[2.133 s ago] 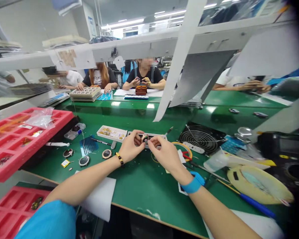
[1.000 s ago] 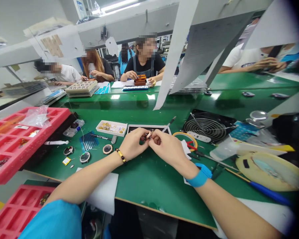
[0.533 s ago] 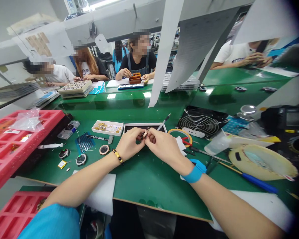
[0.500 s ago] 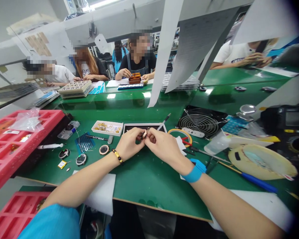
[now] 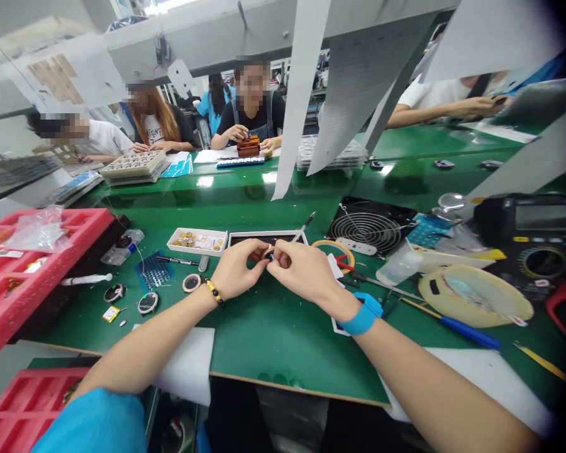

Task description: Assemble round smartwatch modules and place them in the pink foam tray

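Note:
In front of the white-edged dark tray (image 5: 245, 234), my left hand (image 5: 238, 269) and my right hand (image 5: 302, 269) meet, fingertips pinched together. Between them is a small round watch case (image 5: 268, 251) with a gold-coloured rim; the fingers cover much of it. Left of my left wrist lies a gold-rimmed watch case (image 5: 192, 283). Farther left are two silver watch cases, one nearer (image 5: 148, 304) and one beyond it (image 5: 114, 293), beside a small yellow battery (image 5: 111, 313). A pen (image 5: 304, 225) leans on the dark tray.
Red compartment trays (image 5: 92, 236) stand at the left. A white box (image 5: 195, 251) holds small gold rings. To the right are a fan (image 5: 370, 229), orange tape (image 5: 349, 255), a blue-handled screwdriver (image 5: 469, 332) and a multimeter (image 5: 542, 251). Several people sit across the bench.
My view has shifted slightly, so the bench appears farther left. Both hands stay together, and more of the watch case's gold rim shows between the fingers.

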Demonstrator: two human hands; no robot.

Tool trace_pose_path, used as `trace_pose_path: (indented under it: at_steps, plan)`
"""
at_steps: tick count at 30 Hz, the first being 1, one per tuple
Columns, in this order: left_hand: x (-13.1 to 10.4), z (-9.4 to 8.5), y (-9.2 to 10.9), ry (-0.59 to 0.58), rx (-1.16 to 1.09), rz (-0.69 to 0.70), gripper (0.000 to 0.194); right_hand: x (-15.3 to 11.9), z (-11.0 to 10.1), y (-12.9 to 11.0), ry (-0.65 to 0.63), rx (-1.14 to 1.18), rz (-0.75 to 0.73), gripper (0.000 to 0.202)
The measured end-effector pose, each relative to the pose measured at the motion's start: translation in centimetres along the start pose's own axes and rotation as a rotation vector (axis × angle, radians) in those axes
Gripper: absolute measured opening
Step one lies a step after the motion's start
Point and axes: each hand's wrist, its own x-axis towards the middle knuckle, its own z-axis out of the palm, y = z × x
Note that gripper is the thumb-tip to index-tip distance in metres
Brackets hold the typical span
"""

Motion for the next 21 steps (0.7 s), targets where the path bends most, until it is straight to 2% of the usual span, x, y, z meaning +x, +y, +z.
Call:
trace_pose_path:
  at_steps: [4, 8, 13, 18, 21]
  plan:
    - [0.3, -0.5, 0.1, -0.036, -0.091, -0.067, 0.021, 0.1, -0.5, 0.2, -0.018, 0.049, -0.037, 0.021]
    - [0.6, -0.6, -0.1, -0.021, -0.156, -0.114, 0.021, -0.2, -0.8, 0.0, -0.061, 0.114, -0.102, 0.02]
    - [0.9, -0.4, -0.7, 0.026, -0.269, -0.224, 0.022, -0.7, 0.1, -0.2, 0.085, 0.014, -0.284, 0.027]
    - [0.9, 0.0, -1.4, 0.039, -0.377, -0.268, 0.028, -0.9, 0.9, -0.1, 0.086, -0.005, -0.446, 0.032]
    - [1.1, -0.2, -1.3, 0.067, -0.508, -0.273, 0.031, -0.8, 0.5, -0.1, 0.085, 0.035, -0.426, 0.034]
